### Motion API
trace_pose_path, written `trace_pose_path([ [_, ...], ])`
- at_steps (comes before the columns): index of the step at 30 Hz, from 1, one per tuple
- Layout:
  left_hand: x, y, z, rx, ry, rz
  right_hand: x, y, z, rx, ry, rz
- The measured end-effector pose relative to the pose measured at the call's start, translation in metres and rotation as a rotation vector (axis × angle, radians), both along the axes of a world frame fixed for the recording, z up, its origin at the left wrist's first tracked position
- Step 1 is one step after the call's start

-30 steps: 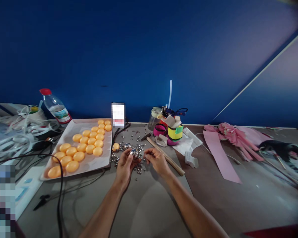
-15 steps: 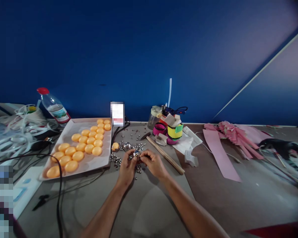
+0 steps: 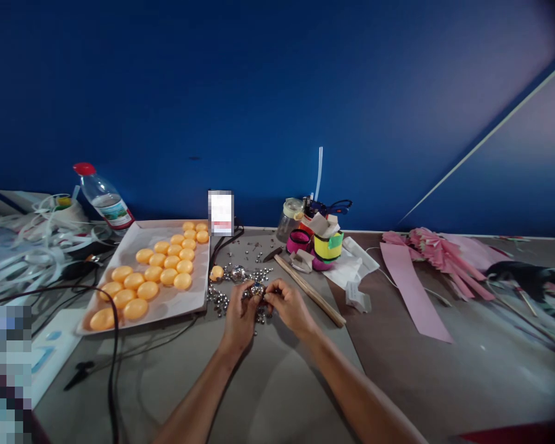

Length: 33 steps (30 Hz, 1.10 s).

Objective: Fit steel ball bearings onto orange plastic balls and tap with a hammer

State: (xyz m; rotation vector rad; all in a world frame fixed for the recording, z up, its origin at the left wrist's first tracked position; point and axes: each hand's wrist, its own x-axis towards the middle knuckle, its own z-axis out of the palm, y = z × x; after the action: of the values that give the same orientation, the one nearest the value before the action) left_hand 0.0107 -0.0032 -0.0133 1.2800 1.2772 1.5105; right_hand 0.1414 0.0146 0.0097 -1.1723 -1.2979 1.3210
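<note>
My left hand (image 3: 238,320) is closed, thumb and fingers pinching a small shiny silver piece (image 3: 258,288) that the fingertips partly cover. From the other side, my right hand (image 3: 287,304) has its thumb and forefinger pressed together against the same piece. Whether something smaller sits in the right fingertips is too fine to see. Around and under both hands lie many small silver beads (image 3: 219,300) on the grey table. Just behind the left hand are a larger silver ball (image 3: 238,272) and a single orange ball (image 3: 216,273).
A white tray (image 3: 176,308) of orange balls stands left, beside a tilted bottle (image 3: 108,203) and cables. A hammer (image 3: 309,291) lies right of my hands. Behind it are a jar (image 3: 290,219) and tape rolls (image 3: 328,246); pink strips (image 3: 414,293) lie farther right.
The silver piece has turned a little between my fingertips and shows less now. My hands stay close together in the same place; the view has shifted slightly.
</note>
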Motion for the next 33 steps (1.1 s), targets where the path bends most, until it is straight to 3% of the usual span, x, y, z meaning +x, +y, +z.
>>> trace_pose_path([
  [8, 0.000, -0.002, 0.001, 0.024, -0.065, -0.016, -0.005, -0.001, -0.004, -0.012, -0.065, -0.032],
  [13, -0.001, -0.001, 0.008, -0.080, -0.202, -0.068, 0.011, 0.005, 0.001, 0.038, -0.055, 0.002],
  [17, -0.002, 0.004, 0.009, -0.157, -0.492, -0.112, 0.032, 0.014, -0.003, 0.226, -0.389, -0.130],
  [22, -0.003, 0.007, 0.007, -0.202, -0.701, -0.187, 0.037, 0.016, -0.018, 0.355, -0.736, -0.004],
  [27, -0.003, 0.007, 0.010, -0.214, -0.740, -0.211, 0.031, 0.014, -0.022, 0.350, -0.905, 0.052],
  [33, -0.002, 0.005, 0.009, -0.167, -0.648, -0.230, 0.030, 0.016, -0.022, 0.363, -1.018, 0.026],
])
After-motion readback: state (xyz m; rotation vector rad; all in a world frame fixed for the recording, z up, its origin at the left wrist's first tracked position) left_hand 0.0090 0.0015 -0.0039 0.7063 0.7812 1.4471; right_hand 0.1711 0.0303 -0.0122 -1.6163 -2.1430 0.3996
